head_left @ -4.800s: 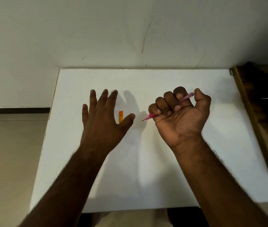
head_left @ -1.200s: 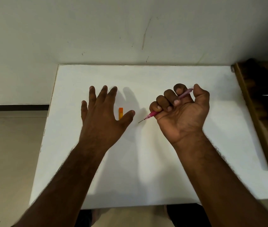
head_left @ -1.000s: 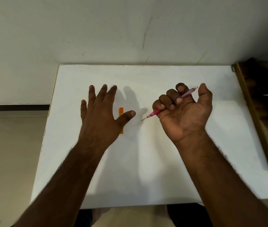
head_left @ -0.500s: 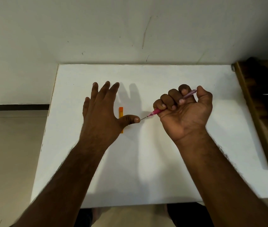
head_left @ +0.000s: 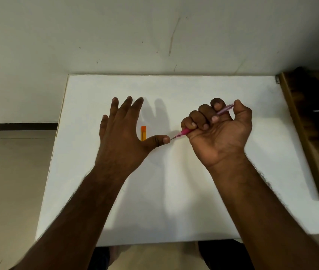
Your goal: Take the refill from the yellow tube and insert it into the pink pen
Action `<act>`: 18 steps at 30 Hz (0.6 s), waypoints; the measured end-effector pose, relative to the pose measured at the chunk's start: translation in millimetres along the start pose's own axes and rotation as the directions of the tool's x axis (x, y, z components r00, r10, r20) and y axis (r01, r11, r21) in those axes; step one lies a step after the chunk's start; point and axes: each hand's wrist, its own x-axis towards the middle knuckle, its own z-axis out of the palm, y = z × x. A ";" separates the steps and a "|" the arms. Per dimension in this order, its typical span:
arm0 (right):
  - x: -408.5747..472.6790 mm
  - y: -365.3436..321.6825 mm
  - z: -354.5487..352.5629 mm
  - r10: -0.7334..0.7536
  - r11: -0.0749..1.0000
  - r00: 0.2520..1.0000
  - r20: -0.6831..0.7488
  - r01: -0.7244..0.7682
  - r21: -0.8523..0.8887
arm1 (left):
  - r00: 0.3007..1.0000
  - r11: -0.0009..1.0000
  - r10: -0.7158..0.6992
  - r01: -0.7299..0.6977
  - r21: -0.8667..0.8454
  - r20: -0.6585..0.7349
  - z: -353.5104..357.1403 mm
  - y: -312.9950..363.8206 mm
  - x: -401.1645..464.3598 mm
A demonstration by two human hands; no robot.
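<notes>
Desk (head_left: pixel 174 201) near half: bare, free passage. Middle blocked: left hand (head_left: pixel 123 137) spread flat, covering near end of yellow tube (head_left: pixel 143 132); right hand (head_left: pixel 219 131) beside it, pink pen (head_left: pixel 185 131) tip at left thumb. Far edge strip open.

Pink pen (head_left: pixel 185 131): slim, translucent, lighter toward the rear end; gripped in the curled right hand (head_left: pixel 218 131), slanting from upper right down to lower left above the middle of the white table (head_left: pixel 193 191). Thin dark refill (head_left: pixel 172 138) protruding from the tip, meeting the left thumb tip.

Yellow tube (head_left: pixel 143 133): short, orange-yellow, flat on the table, lengthwise toward the far edge, left of centre, near end hidden under the left thumb.
</notes>
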 end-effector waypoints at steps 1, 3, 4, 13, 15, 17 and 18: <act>0.0 0.0 -0.3 0.002 1.000 1.000 0.003 -0.002 -0.002 | 1.000 1.000 -0.003 0.003 0.000 0.004 -0.5 -0.1 0.4; -0.3 0.4 -0.9 0.007 1.000 1.000 0.010 -0.007 -0.006 | 1.000 1.000 -0.005 0.005 0.009 0.012 -0.9 -1.4 1.4; -0.2 0.8 -1.6 0.010 1.000 1.000 0.010 -0.010 -0.006 | 1.000 1.000 -0.005 0.005 0.014 0.014 -0.6 -2.3 1.7; 1.9 6.3 5.9 -0.022 0.960 0.986 -0.164 -0.025 -0.279 | 0.998 1.000 0.009 -0.007 0.030 -0.063 -0.1 -15.6 1.9; 2.3 9.0 7.6 -0.045 0.922 0.985 -0.166 -0.023 -0.385 | 0.999 1.000 0.001 0.000 0.028 -0.043 -0.4 -15.8 1.1; 2.6 12.1 6.6 -0.075 0.858 0.988 -0.134 -0.005 -0.513 | 1.000 0.999 -0.007 0.008 0.033 -0.029 -0.7 -15.5 0.8; 2.6 13.5 5.6 -0.097 0.812 0.987 -0.125 0.006 -0.583 | 1.000 0.999 -0.012 0.013 0.037 -0.024 -0.9 -15.1 0.9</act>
